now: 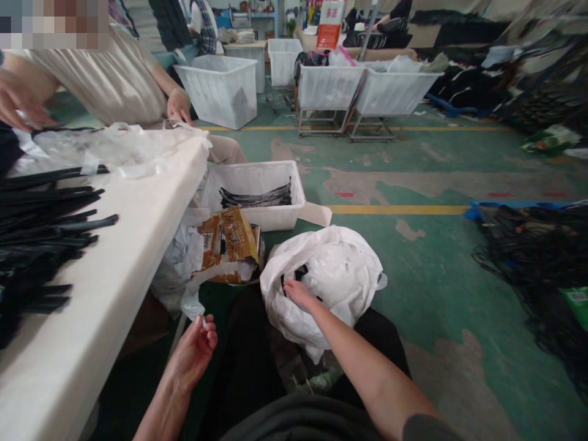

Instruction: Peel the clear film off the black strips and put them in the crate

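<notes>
A seated person, seen from above their own lap, works at a white plastic bag [328, 275] resting on their knees, just below the centre of the frame. The right hand [298, 294] reaches forward into the bag's open mouth, forearm stretched diagonally from the lower right, wrist nearly straight. Its fingertips are buried among dark items inside, so whether that grip is pinching anything cannot be told. The left hand [195, 349] hangs lower left of centre, palm turned inward, fingers curled loosely; its grip is pressed together on a small pale scrap at the fingertips.

To do this reach well, it seems wise to hold the bag's rim open and steady so the thin plastic does not collapse over the fingers.

A long white surface [114, 257] fills the left side, carrying stacked black strips [41, 226]. A white crate [257, 190] sits on the green floor above centre. Another person's hands [179, 107] work at the surface's far end, upper left.
</notes>
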`<state>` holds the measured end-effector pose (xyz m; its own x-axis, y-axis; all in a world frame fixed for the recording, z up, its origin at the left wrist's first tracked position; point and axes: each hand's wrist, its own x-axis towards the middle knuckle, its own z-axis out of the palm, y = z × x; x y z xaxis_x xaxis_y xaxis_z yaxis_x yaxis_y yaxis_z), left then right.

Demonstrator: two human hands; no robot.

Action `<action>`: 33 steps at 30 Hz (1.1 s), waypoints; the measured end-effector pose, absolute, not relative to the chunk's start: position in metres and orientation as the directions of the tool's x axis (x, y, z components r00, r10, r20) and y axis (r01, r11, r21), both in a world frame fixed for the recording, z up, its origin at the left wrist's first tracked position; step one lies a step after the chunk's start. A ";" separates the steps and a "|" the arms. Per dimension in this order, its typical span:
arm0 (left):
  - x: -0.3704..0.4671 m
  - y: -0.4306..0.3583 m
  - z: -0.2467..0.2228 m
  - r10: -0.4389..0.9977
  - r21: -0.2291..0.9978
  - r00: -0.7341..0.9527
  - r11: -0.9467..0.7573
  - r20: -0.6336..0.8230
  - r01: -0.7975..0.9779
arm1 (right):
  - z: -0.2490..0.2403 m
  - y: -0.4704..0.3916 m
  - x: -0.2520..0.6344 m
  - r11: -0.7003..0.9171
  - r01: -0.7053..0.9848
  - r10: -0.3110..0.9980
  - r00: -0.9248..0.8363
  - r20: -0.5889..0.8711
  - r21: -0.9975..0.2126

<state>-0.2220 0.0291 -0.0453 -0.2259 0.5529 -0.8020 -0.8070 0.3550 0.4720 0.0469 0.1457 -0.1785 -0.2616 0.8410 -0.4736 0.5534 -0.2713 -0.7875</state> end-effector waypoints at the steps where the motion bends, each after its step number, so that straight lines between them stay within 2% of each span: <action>1: -0.216 0.024 -0.049 0.522 0.453 -0.225 0.362 -0.822 -0.815 | -0.185 0.145 0.041 -0.309 0.599 0.833 -0.204 -0.514 -0.739; 5: -0.195 -0.002 -0.066 0.431 0.367 -0.160 0.453 -0.888 -0.813 | -0.203 0.150 0.029 -0.462 0.700 0.789 0.043 -0.613 -0.545; 8: -0.190 -0.015 -0.073 0.406 0.301 -0.083 0.509 -0.910 -0.806 | -0.210 0.153 0.027 -0.516 0.715 0.743 0.100 -0.662 -0.471; 12: -0.192 -0.017 -0.073 0.383 0.222 -0.014 0.503 -0.924 -0.836 | -0.209 0.152 0.023 -0.524 0.698 0.717 0.052 -0.695 -0.488; 17: -0.192 -0.005 -0.064 0.348 0.163 0.011 0.467 -0.938 -0.869 | -0.183 0.154 0.035 -0.580 0.517 0.750 0.036 -0.661 -0.629; 23: -0.161 0.007 -0.066 0.460 0.159 0.130 0.538 -0.879 -0.828 | -0.098 0.124 0.090 -0.539 0.210 0.814 -0.121 -0.569 -0.816; 27: -0.119 0.013 -0.061 0.527 0.169 0.209 0.581 -0.824 -0.796 | -0.021 0.082 0.130 -0.457 0.110 0.856 -0.216 -0.470 -0.882; 30: -0.087 0.015 -0.045 0.604 0.098 0.383 0.611 -0.699 -0.786 | 0.036 0.050 0.157 -0.373 0.207 0.881 -0.225 -0.415 -0.904; 33: -0.063 0.020 -0.023 0.707 0.047 0.523 0.614 -0.476 -0.788 | 0.083 0.014 0.177 -0.289 0.477 0.856 -0.260 -0.448 -0.830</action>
